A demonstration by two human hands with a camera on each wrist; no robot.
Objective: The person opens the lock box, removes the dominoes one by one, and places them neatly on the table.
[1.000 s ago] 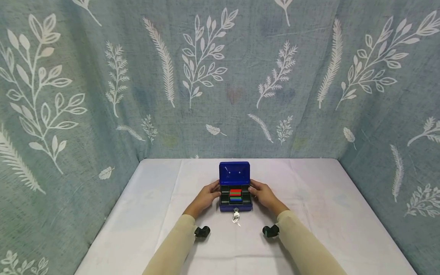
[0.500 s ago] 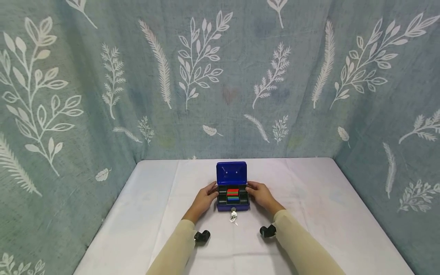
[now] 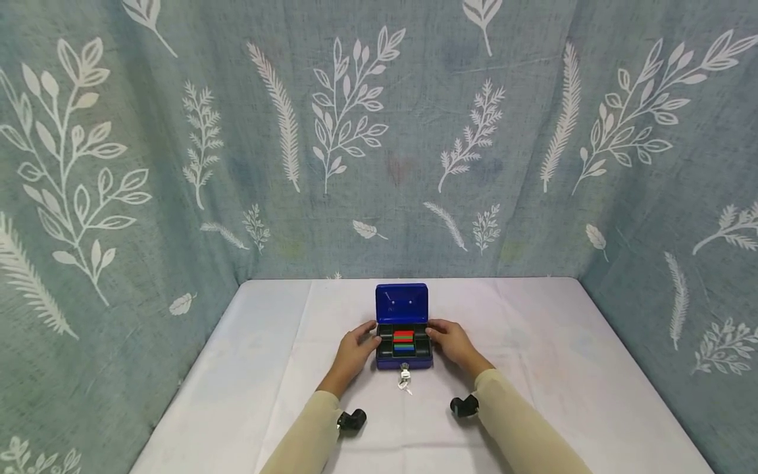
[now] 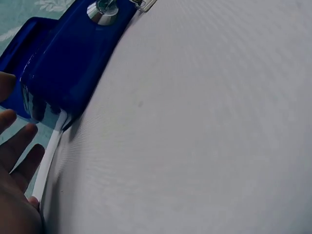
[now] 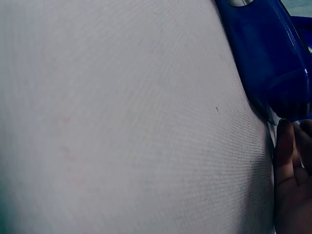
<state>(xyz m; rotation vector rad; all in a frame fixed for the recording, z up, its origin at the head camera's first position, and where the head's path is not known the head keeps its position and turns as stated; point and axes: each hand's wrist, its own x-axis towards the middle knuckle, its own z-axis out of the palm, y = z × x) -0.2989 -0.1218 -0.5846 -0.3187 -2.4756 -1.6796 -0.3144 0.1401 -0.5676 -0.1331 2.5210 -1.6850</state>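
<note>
A blue metal cash box (image 3: 405, 363) stands on the white cloth with its lid (image 3: 402, 303) raised at the back. Inside is a black compartment tray (image 3: 421, 341). Red, green and blue strips (image 3: 404, 337) lie in its middle compartments; what they are is too small to tell. Keys (image 3: 405, 382) hang from the lock at the front. My left hand (image 3: 352, 355) is at the box's left side, fingers spread and thumb at the rim; the left wrist view shows several fingers (image 4: 22, 146) apart from the wall. My right hand (image 3: 454, 342) rests against the right side, fingers extended, thumb at the rim.
A white cloth (image 3: 237, 408) covers the table around the box. Grey-green curtains (image 3: 403, 131) with white leaf patterns hang behind and at both sides. A black wrist camera (image 3: 352, 420) sits on the left sleeve, and another black camera (image 3: 464, 406) on the right.
The head view has shifted slightly. Box, lid and strips keep their places, and both hands stay at the sides of the box.
</note>
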